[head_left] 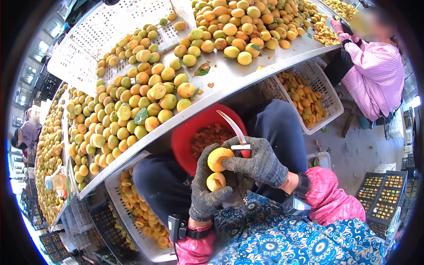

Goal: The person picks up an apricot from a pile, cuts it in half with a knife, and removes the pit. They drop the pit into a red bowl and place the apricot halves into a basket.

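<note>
Both my hands wear grey knit gloves and meet above my lap. My left hand (205, 192) is closed around two yellow-orange apricot pieces, an upper piece (219, 158) and a lower piece (216, 181). In my right hand (260, 162) is a small curved knife (232, 123) with a red and white handle, its blade pointing up and away from me. The right thumb presses on the upper apricot piece. Just beyond my hands, between my knees, stands a red bucket (178, 143) with brownish bits, perhaps pits, inside.
A metal table (212, 90) heaped with whole apricots (145, 95) runs across in front. White crates of apricot halves stand at my left (115, 194) and under the table (338, 108). A co-worker in a pink checked top (375, 75) sits at right. Black trays (383, 194) lie beyond.
</note>
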A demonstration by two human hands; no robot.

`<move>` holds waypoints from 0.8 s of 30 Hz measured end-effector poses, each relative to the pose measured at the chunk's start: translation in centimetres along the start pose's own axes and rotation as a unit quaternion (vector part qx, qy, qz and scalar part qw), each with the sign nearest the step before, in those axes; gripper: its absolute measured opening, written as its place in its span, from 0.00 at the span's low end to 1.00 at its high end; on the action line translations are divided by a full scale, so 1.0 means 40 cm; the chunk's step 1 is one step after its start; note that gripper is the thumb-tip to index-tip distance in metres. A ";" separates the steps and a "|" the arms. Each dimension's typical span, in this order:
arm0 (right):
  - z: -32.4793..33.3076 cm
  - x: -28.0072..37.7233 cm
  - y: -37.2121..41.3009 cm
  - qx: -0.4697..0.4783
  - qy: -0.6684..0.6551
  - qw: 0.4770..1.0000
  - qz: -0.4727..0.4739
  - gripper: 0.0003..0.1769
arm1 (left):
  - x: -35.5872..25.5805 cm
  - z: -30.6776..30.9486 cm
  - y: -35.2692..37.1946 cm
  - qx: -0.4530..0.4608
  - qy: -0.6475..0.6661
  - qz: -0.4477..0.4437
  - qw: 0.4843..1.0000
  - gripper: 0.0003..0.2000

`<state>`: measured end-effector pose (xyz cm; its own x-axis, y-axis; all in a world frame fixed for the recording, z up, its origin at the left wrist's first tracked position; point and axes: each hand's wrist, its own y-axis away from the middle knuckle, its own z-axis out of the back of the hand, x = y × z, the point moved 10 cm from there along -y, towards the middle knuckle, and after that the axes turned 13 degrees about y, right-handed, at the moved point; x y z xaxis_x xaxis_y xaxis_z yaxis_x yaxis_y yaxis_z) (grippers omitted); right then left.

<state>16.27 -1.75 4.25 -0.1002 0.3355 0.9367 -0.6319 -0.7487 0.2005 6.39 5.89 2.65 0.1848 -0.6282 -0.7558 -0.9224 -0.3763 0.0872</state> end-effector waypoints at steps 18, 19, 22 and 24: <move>-0.126 0.144 -0.083 0.118 -0.017 0.976 0.184 0.11 | -0.462 0.470 0.410 -0.412 -0.338 -0.125 0.837 0.18; -0.114 0.117 -0.097 0.138 -0.040 0.983 0.113 0.12 | -0.496 0.470 0.402 -0.400 -0.447 -0.174 0.781 0.17; -0.093 0.044 -0.134 0.166 -0.092 0.982 0.000 0.14 | -0.549 0.428 0.313 -0.367 -0.572 -0.198 0.706 0.16; -0.101 0.001 -0.151 0.188 -0.144 0.971 -0.036 0.21 | -0.572 0.418 0.188 -0.331 -0.616 -0.173 0.694 0.15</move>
<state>16.97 5.10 1.92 0.1865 0.2621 0.9469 -0.2981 -0.9032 0.3087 -10.46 28.81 9.76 -0.4497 0.4833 -0.7511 -0.4618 -0.8457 -0.2676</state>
